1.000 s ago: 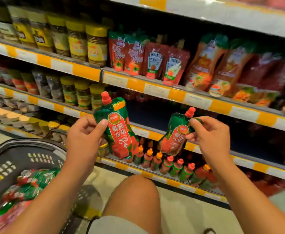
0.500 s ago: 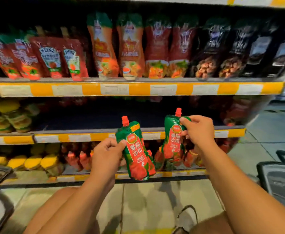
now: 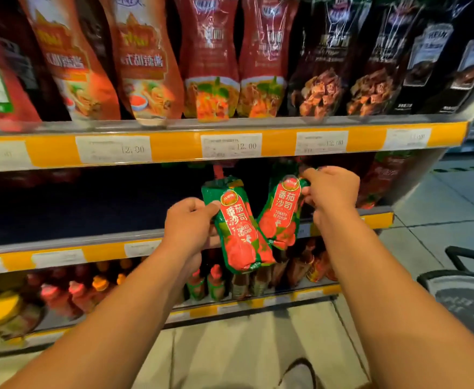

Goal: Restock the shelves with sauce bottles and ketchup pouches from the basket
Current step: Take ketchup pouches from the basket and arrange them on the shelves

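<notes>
Two green "TOMATO KETCHUP" pouches, left pouch (image 3: pixel 237 231) in left-hand fingers (image 3: pixel 190 223), right pouch (image 3: pixel 282 211) in right-hand fingers (image 3: pixel 331 189).

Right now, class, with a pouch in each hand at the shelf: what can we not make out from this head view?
- Right pouch: its cap, hidden by the right hand and the dark shelf.
- Left pouch: its left edge, covered by the left hand fingers.
- Middle shelf: its depth, lost in shadow.
- Price labels: small print too blurred.
- Bottom-shelf bottles: labels blurred.
- Basket: out of frame.
</notes>
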Demonstrator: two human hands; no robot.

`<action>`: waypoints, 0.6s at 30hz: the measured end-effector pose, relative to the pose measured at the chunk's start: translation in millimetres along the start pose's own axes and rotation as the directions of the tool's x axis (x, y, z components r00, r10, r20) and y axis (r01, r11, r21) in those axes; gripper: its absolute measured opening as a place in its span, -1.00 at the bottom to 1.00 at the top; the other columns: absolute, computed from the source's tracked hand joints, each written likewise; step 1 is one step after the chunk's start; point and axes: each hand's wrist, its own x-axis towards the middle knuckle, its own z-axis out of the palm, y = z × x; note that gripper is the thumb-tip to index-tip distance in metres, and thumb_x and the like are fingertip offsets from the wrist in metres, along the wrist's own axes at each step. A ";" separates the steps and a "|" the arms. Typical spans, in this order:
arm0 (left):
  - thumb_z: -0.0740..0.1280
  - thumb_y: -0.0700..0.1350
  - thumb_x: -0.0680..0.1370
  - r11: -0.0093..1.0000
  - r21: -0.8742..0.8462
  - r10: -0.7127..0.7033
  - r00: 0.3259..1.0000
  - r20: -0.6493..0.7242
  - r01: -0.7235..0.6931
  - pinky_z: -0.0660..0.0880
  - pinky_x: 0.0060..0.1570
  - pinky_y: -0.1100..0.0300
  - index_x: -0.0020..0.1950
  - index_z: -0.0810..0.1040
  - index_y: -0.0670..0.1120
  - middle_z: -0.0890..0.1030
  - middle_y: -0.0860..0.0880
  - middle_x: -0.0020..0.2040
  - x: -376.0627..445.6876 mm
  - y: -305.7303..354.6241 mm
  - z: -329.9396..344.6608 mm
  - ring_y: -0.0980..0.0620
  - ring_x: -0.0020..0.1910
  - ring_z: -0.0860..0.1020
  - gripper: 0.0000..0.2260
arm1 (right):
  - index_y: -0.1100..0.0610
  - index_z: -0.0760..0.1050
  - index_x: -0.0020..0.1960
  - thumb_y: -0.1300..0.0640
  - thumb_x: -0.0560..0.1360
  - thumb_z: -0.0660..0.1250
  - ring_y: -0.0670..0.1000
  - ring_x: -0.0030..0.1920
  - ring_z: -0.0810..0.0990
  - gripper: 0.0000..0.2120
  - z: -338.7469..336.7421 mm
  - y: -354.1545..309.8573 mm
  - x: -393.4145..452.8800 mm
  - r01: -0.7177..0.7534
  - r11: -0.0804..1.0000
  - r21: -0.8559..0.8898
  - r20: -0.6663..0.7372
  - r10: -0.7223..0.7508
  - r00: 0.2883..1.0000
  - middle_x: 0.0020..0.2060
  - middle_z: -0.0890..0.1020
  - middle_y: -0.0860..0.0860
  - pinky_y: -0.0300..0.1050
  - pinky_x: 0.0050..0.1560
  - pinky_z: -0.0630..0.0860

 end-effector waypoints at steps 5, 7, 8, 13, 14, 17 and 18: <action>0.41 -0.11 0.63 0.999 -0.048 0.021 1.000 -0.006 -0.021 0.53 -0.46 0.20 -0.10 0.46 -0.10 0.67 -0.15 -0.18 21.6 -2.1 -10.0 0.04 -0.39 0.60 -0.82 | 0.17 0.51 -0.12 0.45 0.47 0.27 0.01 -0.40 0.46 -0.80 17.5 -5.3 18.6 0.038 0.997 0.067 -0.079 -0.033 0.996 -0.21 0.59 0.13 -0.18 -0.49 0.32; 0.41 -0.15 0.63 0.995 -0.085 0.041 0.999 -0.013 -0.042 0.53 -0.47 0.21 0.03 0.49 -0.13 0.68 -0.15 -0.15 28.8 1.7 -9.5 0.08 -0.43 0.61 -0.89 | 0.12 0.56 0.00 0.44 0.49 0.23 -0.03 -0.34 0.48 -0.72 23.4 -5.7 23.9 0.070 0.991 0.113 -0.106 -0.058 0.993 -0.12 0.67 0.04 -0.18 -0.42 0.38; 0.39 -0.20 0.63 0.992 -0.110 0.053 0.998 -0.027 -0.055 0.54 -0.45 0.20 0.04 0.49 -0.13 0.68 -0.16 -0.13 34.6 3.5 -9.1 0.08 -0.42 0.62 -0.91 | 0.07 0.58 0.04 0.42 0.49 0.24 -0.05 -0.29 0.50 -0.69 26.3 -4.1 27.3 0.098 0.987 0.129 -0.119 -0.083 0.989 -0.05 0.70 0.01 -0.17 -0.36 0.41; 0.41 -0.25 0.57 0.960 -0.216 0.144 0.976 -0.163 -0.178 0.65 -0.22 0.01 -0.09 0.55 -0.08 0.67 -0.14 -0.08 61.2 13.9 -12.3 -0.12 -0.14 0.67 -0.90 | 0.13 0.60 0.27 0.35 0.53 0.34 -0.13 -0.20 0.52 -0.65 36.3 15.1 39.7 0.179 0.977 0.120 -0.143 -0.161 0.977 0.00 0.69 -0.09 -0.26 -0.22 0.46; 0.44 -0.21 0.56 0.953 -0.210 0.181 0.967 -0.180 -0.217 0.65 -0.18 0.00 -0.06 0.57 -0.07 0.66 -0.13 -0.07 64.1 15.2 -13.8 -0.13 -0.10 0.66 -0.92 | 0.15 0.60 0.27 0.35 0.54 0.35 -0.13 -0.20 0.51 -0.67 37.3 18.9 41.5 0.196 0.974 0.115 -0.152 -0.177 0.972 0.01 0.69 -0.07 -0.26 -0.18 0.45; 0.50 -0.12 0.53 0.937 -0.166 0.267 0.938 -0.223 -0.306 0.67 -0.06 -0.08 -0.20 0.56 0.03 0.68 -0.10 -0.06 72.9 19.2 -19.7 -0.13 0.01 0.69 -0.83 | 0.04 0.62 0.15 0.26 0.50 0.43 -0.05 -0.07 0.61 -0.74 39.2 26.2 46.1 0.209 0.968 0.142 -0.152 -0.187 0.970 0.07 0.71 -0.04 -0.10 0.04 0.56; 0.51 -0.10 0.52 0.931 -0.127 0.307 0.924 -0.227 -0.341 0.65 0.01 -0.14 -0.24 0.55 0.02 0.67 -0.12 -0.07 75.7 19.2 -21.5 -0.12 0.02 0.69 -0.81 | -0.02 0.61 0.11 0.21 0.47 0.48 -0.02 0.01 0.65 -0.75 40.2 28.8 47.3 0.204 0.971 0.128 -0.124 -0.188 0.974 0.07 0.71 -0.07 0.01 0.14 0.62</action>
